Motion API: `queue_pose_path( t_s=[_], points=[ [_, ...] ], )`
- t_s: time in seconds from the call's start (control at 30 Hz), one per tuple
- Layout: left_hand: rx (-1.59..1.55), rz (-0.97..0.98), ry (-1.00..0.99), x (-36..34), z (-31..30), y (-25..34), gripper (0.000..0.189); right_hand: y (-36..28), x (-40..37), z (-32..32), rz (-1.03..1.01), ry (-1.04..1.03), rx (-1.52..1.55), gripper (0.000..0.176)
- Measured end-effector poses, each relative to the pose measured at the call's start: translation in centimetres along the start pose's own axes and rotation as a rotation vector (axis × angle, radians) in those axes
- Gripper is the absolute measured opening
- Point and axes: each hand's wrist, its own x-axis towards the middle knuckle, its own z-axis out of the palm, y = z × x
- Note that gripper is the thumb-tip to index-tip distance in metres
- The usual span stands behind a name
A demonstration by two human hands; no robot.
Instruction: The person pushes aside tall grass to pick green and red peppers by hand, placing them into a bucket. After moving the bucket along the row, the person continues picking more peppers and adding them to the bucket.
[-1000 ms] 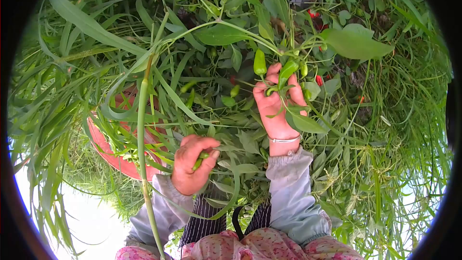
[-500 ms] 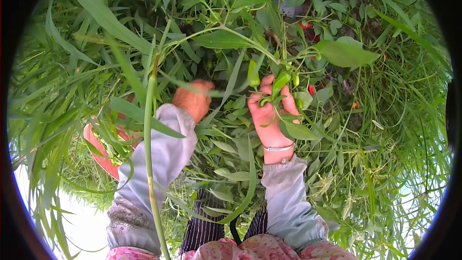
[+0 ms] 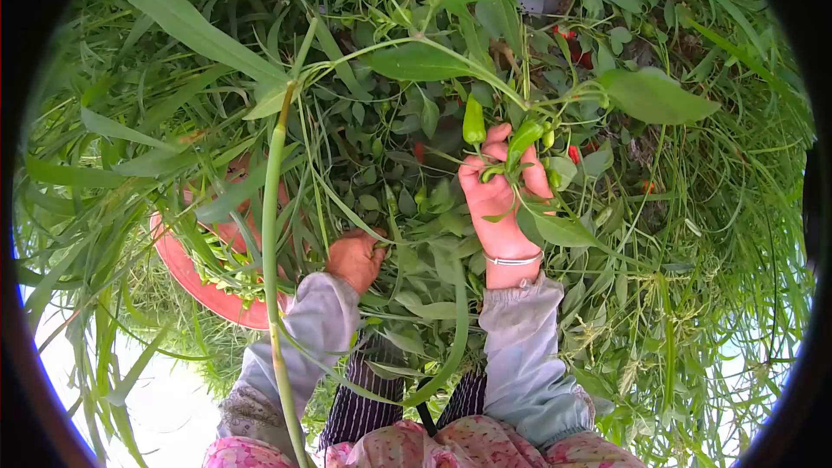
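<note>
Harvest looks partly done, judging from your head view: the round red plastic basin [image 3: 186, 276] at your left holds a layer of picked green pods [image 3: 227, 276], while the bushy green pepper plant [image 3: 416, 61] carries more. Your right hand [image 3: 498, 195] has its grip closed round the stem end of a slim green chilli pepper [image 3: 523, 137], high among the leaves. A plump green pepper [image 3: 473, 121] hangs just beside your fingertips, and small red peppers [image 3: 573, 153] show deeper in, unpicked. Your left hand [image 3: 354, 258] sits low near the basin, fingers buried in foliage; whether that grip holds anything, I cannot tell. There is no table here: dense leaves, long grass blades, a thick green stalk [image 3: 270, 208], and pale sunlit ground [image 3: 165, 407] below.
</note>
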Motion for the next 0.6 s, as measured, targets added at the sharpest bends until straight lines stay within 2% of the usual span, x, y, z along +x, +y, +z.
queue_pose_path(
  t_s=[0.1, 0.2, 0.3, 0.37, 0.43, 0.53, 0.6],
  points=[
    [-0.018, -0.044, -0.041, 0.9, 0.0, -0.7, 0.025, 0.1, -0.1, 0.5, -0.002, 0.085, -0.014, 0.025],
    [0.14, -0.032, -0.148, 3.2, -1.7, 1.1, 0.029, 0.3, -0.1, 0.9, 0.0, 0.115, 0.006, 0.023],
    [0.16, 0.073, 0.033, 5.2, -2.2, 0.3, 0.034, 0.3, -0.2, 0.6, -0.001, 0.119, -0.006, 0.023],
    [0.098, 0.258, 0.312, 5.8, -4.0, 1.3, 0.039, 0.2, -0.2, 0.6, 0.014, 0.129, -0.004, 0.024],
    [0.072, 0.196, 0.393, 6.3, -6.2, 3.2, 0.037, 0.1, -0.3, 0.4, 0.017, 0.149, -0.027, 0.025],
    [0.338, 0.309, 0.553, 6.5, -9.4, 5.7, 0.037, -0.1, -0.1, -0.3, 0.013, 0.104, -0.054, 0.025],
    [0.206, 0.269, 0.564, 6.6, -11.1, 6.2, 0.035, 0.1, -0.3, 0.0, 0.004, 0.113, -0.062, 0.025]
  ],
)
